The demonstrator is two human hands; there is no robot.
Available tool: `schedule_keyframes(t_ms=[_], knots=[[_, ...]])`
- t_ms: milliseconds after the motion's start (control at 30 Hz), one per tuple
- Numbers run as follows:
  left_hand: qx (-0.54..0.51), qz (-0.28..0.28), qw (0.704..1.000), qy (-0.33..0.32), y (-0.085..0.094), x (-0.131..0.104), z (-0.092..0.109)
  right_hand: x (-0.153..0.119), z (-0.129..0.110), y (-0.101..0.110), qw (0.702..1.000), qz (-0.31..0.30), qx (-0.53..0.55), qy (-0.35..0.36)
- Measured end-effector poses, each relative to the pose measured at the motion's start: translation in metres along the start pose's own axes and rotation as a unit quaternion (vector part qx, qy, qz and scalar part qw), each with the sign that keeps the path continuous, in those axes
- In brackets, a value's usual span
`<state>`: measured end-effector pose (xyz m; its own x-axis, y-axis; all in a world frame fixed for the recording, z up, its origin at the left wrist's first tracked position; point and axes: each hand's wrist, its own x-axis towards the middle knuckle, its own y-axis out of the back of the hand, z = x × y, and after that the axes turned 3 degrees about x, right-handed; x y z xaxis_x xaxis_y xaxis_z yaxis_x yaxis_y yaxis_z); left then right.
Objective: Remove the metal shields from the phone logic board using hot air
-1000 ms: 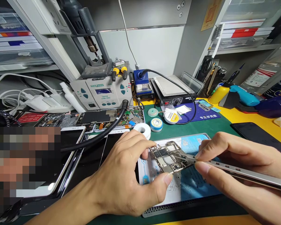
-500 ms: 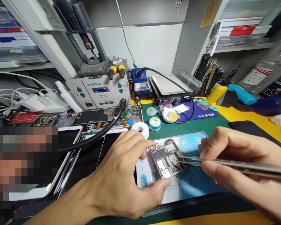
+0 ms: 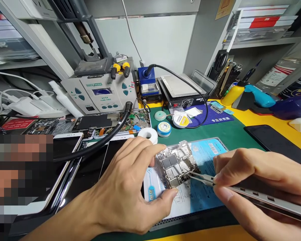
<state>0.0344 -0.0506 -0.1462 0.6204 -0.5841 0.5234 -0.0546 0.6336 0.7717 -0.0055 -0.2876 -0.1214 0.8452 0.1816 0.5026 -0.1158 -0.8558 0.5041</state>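
A phone circuit board [image 3: 177, 164] with silver shields and dark chips lies over a blue and white printed mat [image 3: 205, 190]. My left hand [image 3: 132, 184] grips the board by its left side, index finger at the upper corner and thumb at the lower edge. Between the thumb and fingers of my right hand [image 3: 251, 180] is a pair of metal tweezers [image 3: 251, 195]. Their two tips are slightly apart at the board's lower right part; whether they touch it I cannot tell.
Behind the board stand a white tape roll [image 3: 147, 134], a small round tin [image 3: 164, 129] and a grey rework station [image 3: 100, 92]. Its black hose [image 3: 107, 139] crosses phones at left. A black phone [image 3: 278, 142] lies at right, and a flat heating plate [image 3: 183, 88] sits at the back.
The tweezer tips have moved down and slightly left, from the board's middle right to its lower right part. The board looks slightly tilted differently. The camera view has shifted a little.
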Motion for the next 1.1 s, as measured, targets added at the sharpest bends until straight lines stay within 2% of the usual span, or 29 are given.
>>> schedule_keyframes(t_ms=[167,567,833,1100], knots=[[0.011,-0.004,1.0,0.002,0.0006,-0.0015,0.0009,-0.0006,-0.0005,0.0006,1.0,-0.01,0.001,-0.013],[0.022,0.002,1.0,-0.002,0.0005,-0.0031,0.0011,-0.0015,0.0024,0.0003,1.0,-0.008,-0.012,0.009],[0.023,0.003,1.0,-0.01,-0.0009,-0.0006,-0.0005,-0.0027,-0.0003,-0.0001,0.999,-0.002,-0.037,-0.036],[0.02,0.003,1.0,-0.011,-0.001,-0.0013,0.0003,-0.0016,0.0039,-0.0003,1.0,-0.014,-0.007,0.004]])
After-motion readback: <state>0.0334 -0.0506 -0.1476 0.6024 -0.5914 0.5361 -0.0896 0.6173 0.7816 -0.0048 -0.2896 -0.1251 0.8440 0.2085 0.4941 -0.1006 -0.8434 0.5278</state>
